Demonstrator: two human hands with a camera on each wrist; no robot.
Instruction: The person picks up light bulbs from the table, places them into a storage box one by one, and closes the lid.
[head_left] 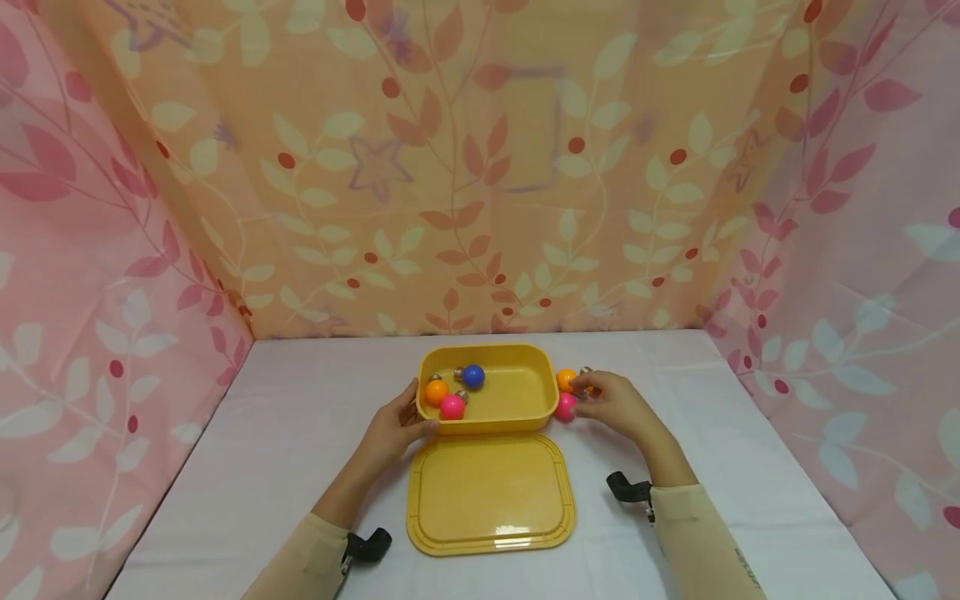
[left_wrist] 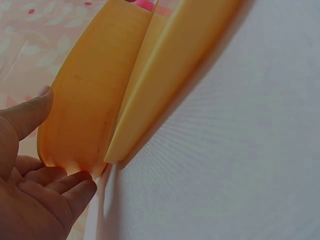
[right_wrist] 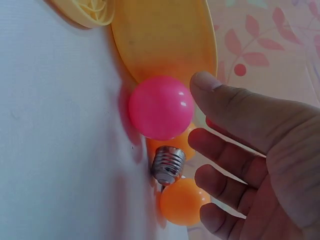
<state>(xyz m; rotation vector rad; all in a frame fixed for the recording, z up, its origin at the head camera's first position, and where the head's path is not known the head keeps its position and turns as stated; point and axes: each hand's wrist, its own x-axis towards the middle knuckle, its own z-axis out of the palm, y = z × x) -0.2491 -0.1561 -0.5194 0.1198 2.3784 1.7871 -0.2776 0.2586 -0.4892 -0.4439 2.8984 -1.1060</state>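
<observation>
A yellow plastic box (head_left: 517,392) contains a blue bulb (head_left: 473,377), an orange bulb (head_left: 437,392) and a pink bulb (head_left: 452,407), grouped at its left end. My left hand (head_left: 393,425) holds the box's front left corner, thumb by the rim and fingers against the end wall. Just outside the box's right end, my right hand (head_left: 611,404) reaches in among more bulbs. Its thumb and fingers stand apart beside another pink bulb (right_wrist: 161,107), gripping nothing visible. Below that bulb are a metal screw base (right_wrist: 168,162) and an orange bulb (right_wrist: 185,201); another orange bulb (head_left: 566,380) is partly hidden.
A yellow lid (head_left: 491,493) lies flat in front of the box on the white table cloth (head_left: 300,400). Floral curtains (head_left: 450,167) enclose the back and both sides. Black wrist cameras (head_left: 369,546) project from the sleeves near the lid.
</observation>
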